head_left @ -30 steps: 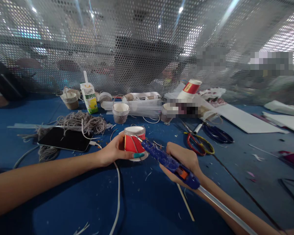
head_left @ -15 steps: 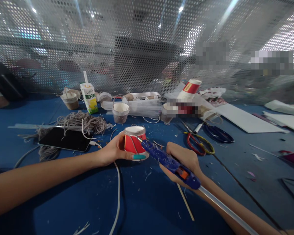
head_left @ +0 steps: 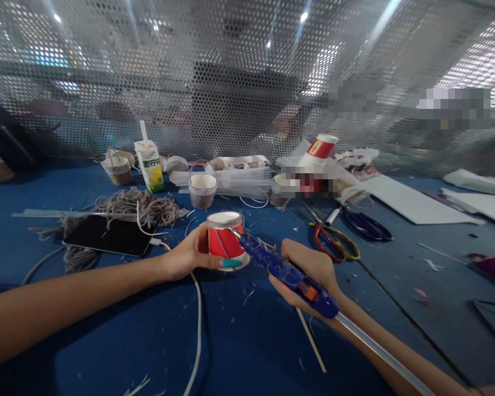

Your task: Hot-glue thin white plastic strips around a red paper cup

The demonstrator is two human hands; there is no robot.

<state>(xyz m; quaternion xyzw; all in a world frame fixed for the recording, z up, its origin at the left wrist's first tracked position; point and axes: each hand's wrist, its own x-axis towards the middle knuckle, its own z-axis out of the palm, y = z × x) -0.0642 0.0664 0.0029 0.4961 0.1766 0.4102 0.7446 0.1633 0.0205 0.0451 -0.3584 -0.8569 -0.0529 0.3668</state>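
Note:
My left hand (head_left: 194, 252) is closed round the left side of a red and white paper cup (head_left: 226, 245), its thumb across the lower front. A grey cord band circles the cup's rim, and a thin strand slants down the red wall. In my right hand (head_left: 309, 269) is a blue hot glue gun (head_left: 278, 269), with a long clear glue stick (head_left: 379, 352) coming out of its back end. The metal nozzle points at the cup just under the cord band; whether it touches cannot be made out.
Behind the cup stands a small cord-wrapped cup with a handle (head_left: 203, 192). A drink carton (head_left: 149, 165), grey yarn (head_left: 138, 206) and a black phone (head_left: 109, 234) lie to the left. Scissors (head_left: 334, 242) and a white board (head_left: 421, 201) are right. A white cable (head_left: 199, 324) crosses the front.
The cup has turned slightly in my left hand, its slanting strand now further left. The glue gun's nozzle stays close to the rim; my right hand has barely moved.

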